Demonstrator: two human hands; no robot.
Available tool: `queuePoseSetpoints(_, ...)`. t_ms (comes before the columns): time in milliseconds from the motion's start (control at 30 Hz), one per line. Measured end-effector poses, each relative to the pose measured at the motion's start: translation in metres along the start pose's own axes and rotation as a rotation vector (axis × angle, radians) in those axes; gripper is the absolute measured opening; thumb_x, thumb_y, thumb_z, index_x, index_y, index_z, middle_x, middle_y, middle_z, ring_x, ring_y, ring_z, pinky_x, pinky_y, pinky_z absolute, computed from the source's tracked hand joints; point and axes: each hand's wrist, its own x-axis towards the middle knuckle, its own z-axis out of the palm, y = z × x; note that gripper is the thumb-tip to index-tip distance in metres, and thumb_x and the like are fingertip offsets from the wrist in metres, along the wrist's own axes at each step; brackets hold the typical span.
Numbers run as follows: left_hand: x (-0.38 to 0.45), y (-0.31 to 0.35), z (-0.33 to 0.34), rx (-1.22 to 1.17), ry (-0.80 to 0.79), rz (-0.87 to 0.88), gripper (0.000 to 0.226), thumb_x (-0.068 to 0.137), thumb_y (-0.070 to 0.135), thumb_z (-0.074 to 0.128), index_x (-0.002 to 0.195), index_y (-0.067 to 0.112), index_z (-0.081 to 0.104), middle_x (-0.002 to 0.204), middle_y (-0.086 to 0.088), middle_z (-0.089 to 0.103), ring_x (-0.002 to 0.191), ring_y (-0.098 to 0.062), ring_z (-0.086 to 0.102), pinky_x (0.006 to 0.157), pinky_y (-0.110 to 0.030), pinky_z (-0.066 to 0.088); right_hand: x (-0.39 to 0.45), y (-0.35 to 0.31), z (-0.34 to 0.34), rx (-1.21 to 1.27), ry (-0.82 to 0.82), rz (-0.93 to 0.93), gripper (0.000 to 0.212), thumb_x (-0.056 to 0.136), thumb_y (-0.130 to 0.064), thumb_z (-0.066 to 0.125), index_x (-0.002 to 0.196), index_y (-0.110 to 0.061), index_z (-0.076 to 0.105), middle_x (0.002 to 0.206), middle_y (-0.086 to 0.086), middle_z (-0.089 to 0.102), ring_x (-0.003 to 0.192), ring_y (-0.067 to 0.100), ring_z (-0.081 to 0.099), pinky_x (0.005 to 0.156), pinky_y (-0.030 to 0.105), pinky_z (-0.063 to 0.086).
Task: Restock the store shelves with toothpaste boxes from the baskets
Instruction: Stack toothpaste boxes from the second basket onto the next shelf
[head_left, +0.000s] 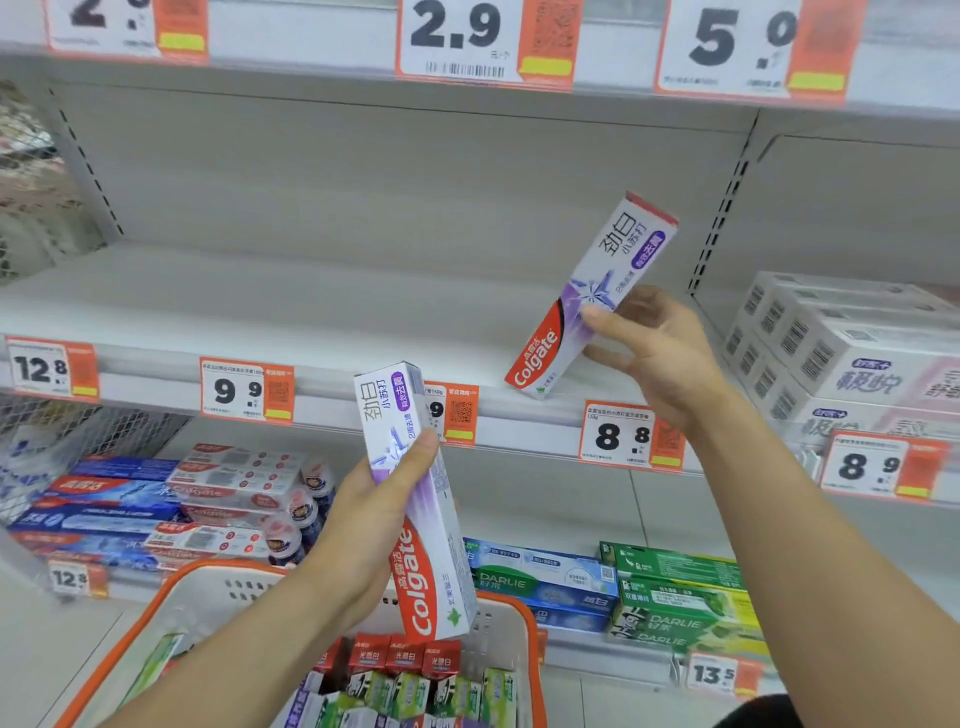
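Toothpaste boxes are in both hands in front of the white middle shelf (270, 306), whose wide board is bare on the left and centre. Below it, the lower shelf (519, 499) carries stacked blue and red cartons at left and green Darlie boxes (685, 597) at right. The orange-rimmed basket (171, 603) at the bottom holds more boxes packed upright. The right hand (654, 348) pinches one purple-and-white Colgate box (592, 296), tilted, its lower end just above the shelf's front edge. The left hand (374, 519) grips a second Colgate box (415, 499) almost upright over the basket. A price tag reading 8.8 (623, 436) hangs below the right hand.
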Motion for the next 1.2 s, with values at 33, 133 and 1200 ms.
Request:
queuePoseSetpoints(33,0.000,0.000,0.000,0.002,-0.001,-0.002,0.038,0.077,0.048,0.069,0.110,0.029,0.065,0.096,0.007,0.078,0.094,-0.020,0.073,0.083,-0.037,0.055,-0.001,-0.006,-0.003,-0.019,0.067,-0.078,0.057,0.080,-0.012,0.081,0.128,-0.005,0.052,0.119,0.008,0.067,0.108,0.021,0.068,0.089,0.050,0.058)
queuePoseSetpoints(133,0.001,-0.002,0.000,0.000,0.007,-0.001,0.041,0.075,0.048,0.069,0.110,0.028,0.065,0.094,0.007,0.078,0.093,-0.021,0.073,0.081,-0.036,0.055,0.000,-0.022,-0.018,-0.071,0.183,-0.278,0.067,0.082,-0.018,0.081,0.136,-0.015,0.040,0.116,0.006,0.064,0.101,0.015,0.068,0.083,0.048,0.060)
queuePoseSetpoints(1200,-0.011,0.009,-0.003,0.404,-0.309,0.105,0.048,0.084,0.049,0.069,0.126,0.028,0.056,0.108,0.004,0.075,0.091,-0.020,0.074,0.079,-0.034,0.057,-0.054,-0.007,0.060,-0.528,-0.652,-0.056,0.042,0.089,-0.034,0.073,0.129,-0.026,0.063,0.113,0.000,0.069,0.096,0.019,0.071,0.079,0.041,0.062)
